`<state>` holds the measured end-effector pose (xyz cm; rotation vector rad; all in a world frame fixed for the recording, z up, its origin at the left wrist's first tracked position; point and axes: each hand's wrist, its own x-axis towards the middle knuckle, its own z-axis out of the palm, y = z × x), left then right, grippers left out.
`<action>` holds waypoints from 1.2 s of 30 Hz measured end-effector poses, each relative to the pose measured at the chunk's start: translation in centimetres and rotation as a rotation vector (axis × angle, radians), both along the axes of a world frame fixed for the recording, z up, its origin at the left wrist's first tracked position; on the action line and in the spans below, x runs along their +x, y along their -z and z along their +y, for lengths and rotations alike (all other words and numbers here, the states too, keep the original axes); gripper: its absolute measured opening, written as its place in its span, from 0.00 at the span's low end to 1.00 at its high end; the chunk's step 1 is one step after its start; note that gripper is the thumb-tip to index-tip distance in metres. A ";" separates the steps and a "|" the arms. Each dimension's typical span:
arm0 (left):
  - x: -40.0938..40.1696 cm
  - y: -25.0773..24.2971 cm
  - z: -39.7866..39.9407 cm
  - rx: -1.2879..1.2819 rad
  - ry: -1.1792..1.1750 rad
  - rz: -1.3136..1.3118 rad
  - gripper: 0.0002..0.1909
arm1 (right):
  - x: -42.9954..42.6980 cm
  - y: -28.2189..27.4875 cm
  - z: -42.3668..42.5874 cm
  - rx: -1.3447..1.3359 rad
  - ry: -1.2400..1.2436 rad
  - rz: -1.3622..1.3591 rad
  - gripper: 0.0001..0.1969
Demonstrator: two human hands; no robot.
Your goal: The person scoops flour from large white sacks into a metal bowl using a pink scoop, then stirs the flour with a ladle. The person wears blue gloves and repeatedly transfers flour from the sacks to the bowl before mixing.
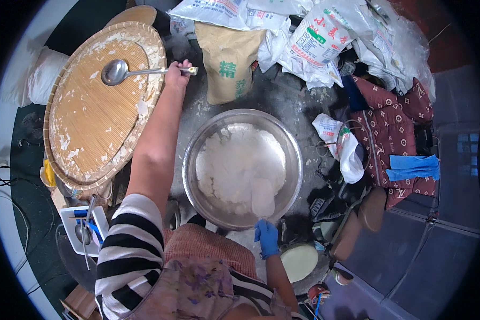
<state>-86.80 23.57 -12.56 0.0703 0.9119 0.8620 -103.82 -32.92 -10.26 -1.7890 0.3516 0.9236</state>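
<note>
My bare left hand (178, 75) grips the handle of a metal ladle (114, 73), whose bowl is over a round woven bamboo tray (50, 120) with dough residue stuck to it. In front of me stands a wide stainless steel basin (187, 168) holding a pale, whitish mass (224, 168), blurred by steam or haze. My right hand (267, 237), in a blue glove, holds a pale, flat-bladed paddle or scoop (263, 197) at the basin's near edge. Its blade reaches over the whitish mass; I cannot tell whether it touches.
Behind the basin stand a brown paper sack (228, 60) and several white printed sacks (318, 36). To the right lie a white plastic bag (348, 160), a maroon padded garment (392, 128) and a blue cloth (412, 167). A white utensil container (74, 240) is at lower left.
</note>
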 end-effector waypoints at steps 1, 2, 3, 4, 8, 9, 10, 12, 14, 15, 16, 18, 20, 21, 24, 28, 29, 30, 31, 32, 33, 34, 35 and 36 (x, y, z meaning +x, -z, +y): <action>-0.6 -0.5 -0.9 0.049 -0.026 0.012 0.08 | 0.3 0.2 -0.3 0.018 -0.019 -0.008 0.15; -1.9 -1.0 -2.2 0.141 0.010 -0.057 0.09 | 0.6 0.5 -0.6 -0.011 -0.024 0.002 0.15; -3.7 -1.6 -3.9 0.201 0.037 -0.094 0.10 | 1.1 0.8 -0.9 -0.010 -0.031 0.005 0.15; -5.8 -2.1 -6.2 0.320 0.155 -0.083 0.11 | 1.5 1.1 -1.3 -0.038 -0.044 0.016 0.15; -16.1 -3.0 -18.9 0.612 0.520 0.213 0.08 | 3.6 1.5 -3.4 0.013 -0.053 0.003 0.16; -18.9 -3.2 -22.2 0.746 0.612 0.385 0.06 | 4.2 1.4 -4.0 0.000 -0.058 0.021 0.16; -21.5 -3.3 -24.9 0.743 0.745 0.538 0.06 | 4.9 1.4 -4.7 -0.013 -0.065 0.036 0.16; -26.0 -2.8 -30.3 0.617 0.959 0.715 0.08 | 6.5 1.6 -6.0 -0.086 -0.131 0.013 0.16; -29.7 -1.2 -34.9 0.515 1.075 0.749 0.13 | 8.3 2.2 -7.3 -0.066 -0.178 0.000 0.15; -30.7 0.2 -36.3 0.726 1.070 0.855 0.14 | 9.1 2.4 -8.0 -0.054 -0.205 -0.005 0.15; -31.5 1.7 -37.6 0.920 1.074 0.975 0.15 | 10.0 3.0 -8.3 -0.122 -0.228 -0.007 0.14; -33.0 4.2 -40.3 0.940 1.125 1.235 0.16 | 11.5 3.2 -9.5 -0.017 -0.210 0.106 0.14; -32.9 7.5 -41.2 0.798 1.240 1.395 0.16 | 13.1 3.5 -10.0 -0.005 -0.268 0.168 0.14; -32.9 9.0 -41.5 0.689 1.305 1.478 0.16 | 13.7 3.6 -10.2 0.004 -0.302 0.154 0.14; -32.7 12.6 -43.8 0.548 1.189 1.598 0.15 | 14.8 3.6 -10.8 -0.007 -0.360 0.158 0.14; -31.6 14.7 -47.7 0.282 1.403 1.369 0.16 | 15.1 3.8 -11.3 -0.043 -0.393 0.159 0.13; -31.4 14.4 -50.1 0.351 1.228 1.298 0.16 | 15.0 4.0 -11.5 -0.043 -0.404 0.162 0.13; -30.8 14.4 -51.2 0.048 1.254 1.066 0.14 | 15.0 4.1 -11.6 -0.057 -0.410 0.172 0.13; -29.7 14.6 -52.8 -0.106 1.115 0.939 0.09 | 14.9 4.2 -11.8 -0.055 -0.416 0.178 0.13; -28.9 14.8 -53.4 -0.176 1.049 0.852 0.09 | 14.8 4.4 -12.0 -0.068 -0.417 0.189 0.13; -28.4 15.0 -53.7 -0.244 0.978 0.763 0.09 | 14.8 4.6 -12.2 -0.063 -0.420 0.202 0.13; -28.0 15.2 -53.5 -0.300 0.917 0.615 0.08 | 14.8 4.8 -12.4 -0.065 -0.419 0.202 0.13; -27.5 15.5 -52.7 -0.354 0.852 0.469 0.07 | 14.8 5.0 -12.5 -0.047 -0.421 0.203 0.13; -26.9 15.8 -51.7 -0.403 0.793 0.354 0.06 | 14.9 5.2 -12.6 -0.027 -0.422 0.203 0.13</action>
